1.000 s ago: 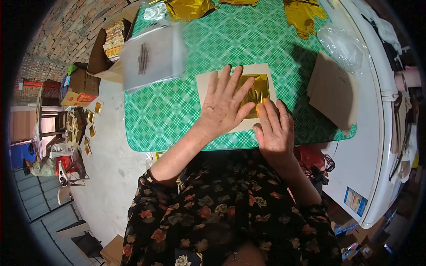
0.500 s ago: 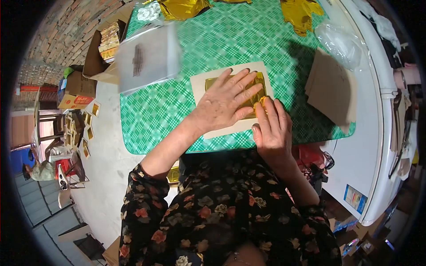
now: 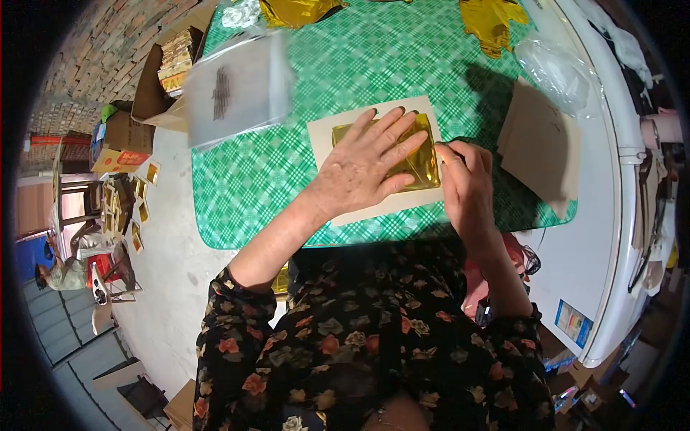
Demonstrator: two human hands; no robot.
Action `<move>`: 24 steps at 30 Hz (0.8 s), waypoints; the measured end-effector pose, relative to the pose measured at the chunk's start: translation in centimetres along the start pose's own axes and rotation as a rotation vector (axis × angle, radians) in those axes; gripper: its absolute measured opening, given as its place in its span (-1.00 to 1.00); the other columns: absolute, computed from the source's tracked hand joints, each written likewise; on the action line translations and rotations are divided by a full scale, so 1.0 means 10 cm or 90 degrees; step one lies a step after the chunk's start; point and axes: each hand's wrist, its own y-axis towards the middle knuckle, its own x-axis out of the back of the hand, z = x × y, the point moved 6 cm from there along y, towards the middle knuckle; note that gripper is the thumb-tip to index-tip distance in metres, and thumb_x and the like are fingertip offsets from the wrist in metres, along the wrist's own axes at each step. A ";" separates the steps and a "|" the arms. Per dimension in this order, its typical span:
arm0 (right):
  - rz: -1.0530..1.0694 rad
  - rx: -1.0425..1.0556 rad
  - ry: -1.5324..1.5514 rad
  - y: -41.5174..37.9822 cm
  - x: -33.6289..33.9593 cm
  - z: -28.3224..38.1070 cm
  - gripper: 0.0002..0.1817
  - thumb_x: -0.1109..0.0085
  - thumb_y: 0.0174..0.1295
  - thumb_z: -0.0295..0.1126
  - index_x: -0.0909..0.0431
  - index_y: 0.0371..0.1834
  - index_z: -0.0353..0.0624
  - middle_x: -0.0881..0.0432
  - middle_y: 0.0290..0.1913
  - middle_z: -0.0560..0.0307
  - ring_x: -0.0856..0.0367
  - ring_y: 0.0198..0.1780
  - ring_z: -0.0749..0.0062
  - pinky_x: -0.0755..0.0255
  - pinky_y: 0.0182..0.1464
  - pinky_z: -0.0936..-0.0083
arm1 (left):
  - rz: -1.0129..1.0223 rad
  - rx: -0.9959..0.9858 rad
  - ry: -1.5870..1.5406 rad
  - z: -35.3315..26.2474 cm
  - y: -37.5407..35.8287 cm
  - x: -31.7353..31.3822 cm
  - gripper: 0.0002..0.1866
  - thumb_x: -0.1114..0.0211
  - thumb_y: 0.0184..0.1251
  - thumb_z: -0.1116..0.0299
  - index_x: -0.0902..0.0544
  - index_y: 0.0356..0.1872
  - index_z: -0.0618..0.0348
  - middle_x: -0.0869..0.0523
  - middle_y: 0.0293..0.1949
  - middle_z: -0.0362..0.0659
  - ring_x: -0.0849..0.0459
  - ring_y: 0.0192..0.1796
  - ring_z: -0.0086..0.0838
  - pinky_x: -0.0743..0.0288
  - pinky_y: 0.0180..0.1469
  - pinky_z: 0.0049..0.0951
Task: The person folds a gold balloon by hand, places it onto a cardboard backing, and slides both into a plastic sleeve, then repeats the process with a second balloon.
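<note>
The gold foil [image 3: 424, 174] lay on a beige card [image 3: 392, 205], toward the near side of the table [image 3: 241, 194]. The left hand [image 3: 357, 170] rested flat across it, fingers spread, gripping nothing. The right hand [image 3: 471, 183] had its fingers curled at the right edge; whether they pinched anything, I could not tell. A hard tug there could have torn or creased the foil; a slack left palm could have let it skew.

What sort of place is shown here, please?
Perhaps a small, simple workshop: foil lies on card, and the wall at the left is bare brick.
</note>
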 end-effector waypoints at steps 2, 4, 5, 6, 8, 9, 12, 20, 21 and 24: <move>0.024 0.009 -0.018 0.02 0.03 -0.03 -0.56 -0.24 0.29 -0.60 -0.66 0.26 -0.28 -0.57 0.19 -0.08 -0.52 0.21 -0.10 -0.45 0.31 0.04 | -0.001 0.003 -0.002 0.00 -0.01 0.00 -0.29 -0.17 0.64 -0.14 -0.38 0.66 -0.06 -0.32 0.68 0.00 -0.20 0.74 -0.09 0.02 0.76 0.17; 0.047 0.025 -0.036 0.03 0.04 -0.05 -0.53 -0.23 0.27 -0.59 -0.65 0.28 -0.27 -0.56 0.20 -0.07 -0.51 0.23 -0.10 -0.45 0.33 0.05 | -0.002 0.001 -0.003 0.00 0.00 0.00 -0.29 -0.16 0.64 -0.15 -0.38 0.66 -0.07 -0.31 0.68 -0.01 -0.20 0.74 -0.09 0.02 0.76 0.17; 0.058 0.034 -0.044 0.04 0.05 -0.06 -0.52 -0.23 0.26 -0.59 -0.65 0.29 -0.27 -0.56 0.21 -0.07 -0.51 0.24 -0.09 -0.45 0.34 0.06 | -0.001 0.000 -0.002 0.00 0.00 0.00 -0.29 -0.15 0.64 -0.15 -0.38 0.66 -0.07 -0.31 0.68 -0.01 -0.20 0.74 -0.09 0.02 0.76 0.17; 0.070 0.045 -0.049 0.05 0.06 -0.07 -0.51 -0.23 0.25 -0.59 -0.65 0.30 -0.26 -0.56 0.21 -0.07 -0.51 0.25 -0.09 -0.45 0.36 0.06 | 0.000 0.000 0.000 0.00 0.00 0.01 -0.29 -0.15 0.64 -0.16 -0.38 0.66 -0.08 -0.31 0.68 -0.01 -0.20 0.74 -0.10 0.02 0.76 0.17; 0.092 0.068 -0.059 0.07 0.08 -0.08 -0.49 -0.22 0.25 -0.59 -0.64 0.33 -0.25 -0.56 0.20 -0.07 -0.50 0.27 -0.09 -0.44 0.38 0.07 | 0.003 -0.003 0.009 0.00 0.00 0.01 -0.29 -0.13 0.65 -0.17 -0.38 0.67 -0.08 -0.31 0.68 -0.02 -0.20 0.74 -0.10 0.03 0.77 0.17; 0.100 0.079 -0.059 0.07 0.09 -0.09 -0.48 -0.22 0.25 -0.59 -0.64 0.34 -0.24 -0.55 0.20 -0.07 -0.50 0.28 -0.08 -0.44 0.39 0.08 | 0.005 -0.005 0.013 -0.01 0.00 0.00 -0.30 -0.12 0.66 -0.17 -0.38 0.67 -0.09 -0.31 0.68 -0.03 -0.20 0.74 -0.11 0.03 0.77 0.17; 0.124 0.113 -0.062 0.09 0.10 -0.12 -0.45 -0.23 0.24 -0.59 -0.64 0.36 -0.19 -0.53 0.22 -0.06 -0.50 0.29 -0.07 -0.43 0.42 0.08 | 0.009 -0.006 0.019 0.00 0.00 -0.02 -0.30 -0.09 0.67 -0.18 -0.38 0.67 -0.10 -0.31 0.69 -0.05 -0.21 0.74 -0.12 0.04 0.77 0.17; 0.180 0.186 -0.088 0.10 0.09 -0.22 -0.46 -0.24 0.25 -0.53 -0.62 0.36 -0.13 -0.44 0.31 -0.03 -0.46 0.33 -0.05 -0.41 0.45 0.02 | 0.029 -0.001 0.012 0.01 0.00 -0.02 -0.30 -0.07 0.67 -0.20 -0.38 0.67 -0.12 -0.33 0.68 -0.06 -0.21 0.74 -0.10 0.05 0.76 0.19; 0.179 0.191 -0.091 0.10 0.09 -0.21 -0.48 -0.26 0.24 -0.52 -0.63 0.33 -0.13 -0.44 0.31 -0.03 -0.46 0.33 -0.05 -0.41 0.45 0.01 | 0.030 -0.002 0.010 0.01 0.00 -0.02 -0.30 -0.06 0.67 -0.20 -0.38 0.67 -0.12 -0.33 0.68 -0.06 -0.21 0.74 -0.10 0.05 0.76 0.19; 0.179 0.203 -0.092 0.12 0.09 -0.21 -0.51 -0.31 0.21 -0.47 -0.66 0.27 -0.12 -0.46 0.32 -0.03 -0.44 0.35 -0.03 -0.39 0.43 0.01 | 0.037 0.004 0.003 0.02 0.01 -0.03 -0.30 -0.06 0.67 -0.19 -0.38 0.68 -0.14 -0.32 0.69 -0.07 -0.21 0.73 -0.09 0.07 0.76 0.20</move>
